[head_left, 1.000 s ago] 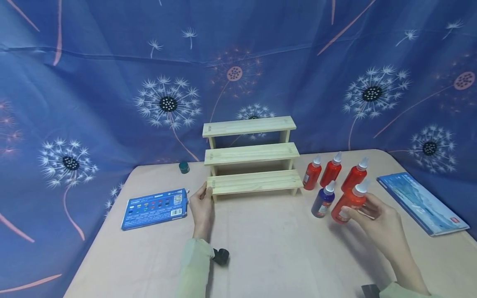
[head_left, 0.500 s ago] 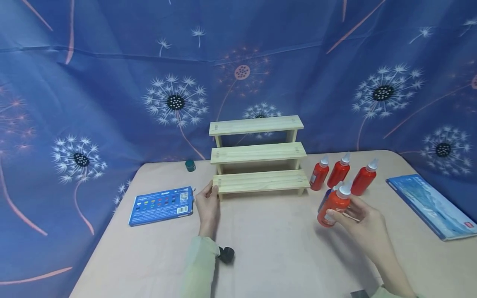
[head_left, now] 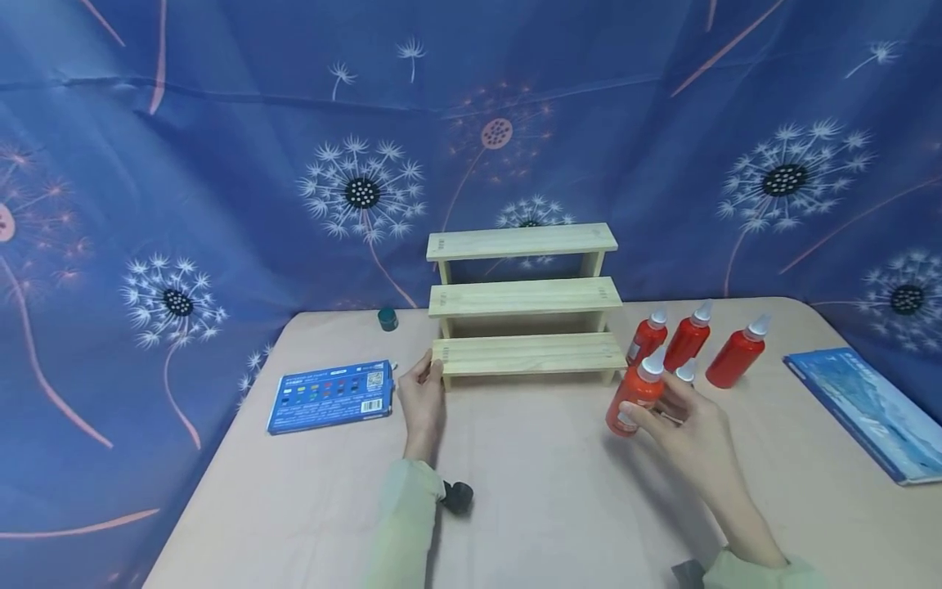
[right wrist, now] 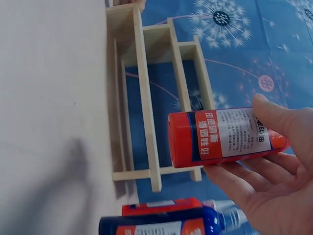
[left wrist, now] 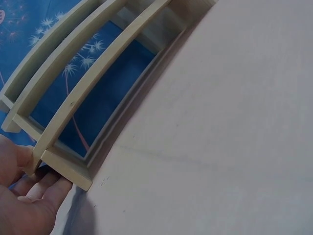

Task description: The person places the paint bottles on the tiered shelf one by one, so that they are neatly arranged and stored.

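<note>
A three-step wooden rack [head_left: 526, 356] stands near the back of the table. My left hand [head_left: 423, 402] grips the left end of its lowest step; in the left wrist view the thumb lies over the edge and the fingers [left wrist: 49, 188] are beneath. My right hand [head_left: 695, 438] holds a red-orange bottle [head_left: 634, 399] with a clear pointed cap, tilted, above the table by the rack's front right corner. In the right wrist view the bottle [right wrist: 225, 137] is pinched between thumb and fingers. Behind the hand, the blue bottle shows mainly its cap [head_left: 687, 370] in the head view.
Several red bottles [head_left: 736, 358] stand right of the rack. A blue flat box [head_left: 331, 397] lies on the left, a small dark green jar [head_left: 388, 319] behind it. A light-blue pad [head_left: 868, 413] lies at the far right. A patterned blue cloth [head_left: 633, 155] hangs behind.
My right hand has carried the red-orange bottle leftward, past the blue bottle, towards the rack. My left hand keeps its grip on the rack. The head view has shifted slightly.
</note>
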Available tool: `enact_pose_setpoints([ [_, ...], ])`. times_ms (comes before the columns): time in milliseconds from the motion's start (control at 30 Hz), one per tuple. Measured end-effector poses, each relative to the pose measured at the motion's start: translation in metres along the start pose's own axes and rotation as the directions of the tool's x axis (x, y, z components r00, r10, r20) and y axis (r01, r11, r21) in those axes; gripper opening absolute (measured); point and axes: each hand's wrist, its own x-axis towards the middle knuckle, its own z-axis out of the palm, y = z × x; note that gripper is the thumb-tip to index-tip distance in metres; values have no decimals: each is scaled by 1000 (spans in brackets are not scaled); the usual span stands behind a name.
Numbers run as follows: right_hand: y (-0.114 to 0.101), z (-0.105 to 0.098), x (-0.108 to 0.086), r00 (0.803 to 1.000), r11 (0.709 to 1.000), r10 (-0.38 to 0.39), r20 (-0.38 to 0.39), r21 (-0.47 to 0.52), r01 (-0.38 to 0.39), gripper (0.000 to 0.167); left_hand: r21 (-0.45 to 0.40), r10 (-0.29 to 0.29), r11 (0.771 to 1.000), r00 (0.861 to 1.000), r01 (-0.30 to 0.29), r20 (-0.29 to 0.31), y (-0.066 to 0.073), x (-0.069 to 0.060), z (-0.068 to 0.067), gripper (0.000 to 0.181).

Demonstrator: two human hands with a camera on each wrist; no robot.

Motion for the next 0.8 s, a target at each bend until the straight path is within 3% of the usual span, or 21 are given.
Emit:
enact_pose_setpoints([
  [400, -4, 22, 17, 999, 997, -32, 12, 69, 31, 58, 7, 1, 1000, 1000, -1, 11, 1, 0, 0, 38],
  [800, -15, 34, 44, 999, 995, -33, 33, 97, 30, 59, 4, 0, 1000, 1000, 0, 18, -1, 1, 0, 38],
])
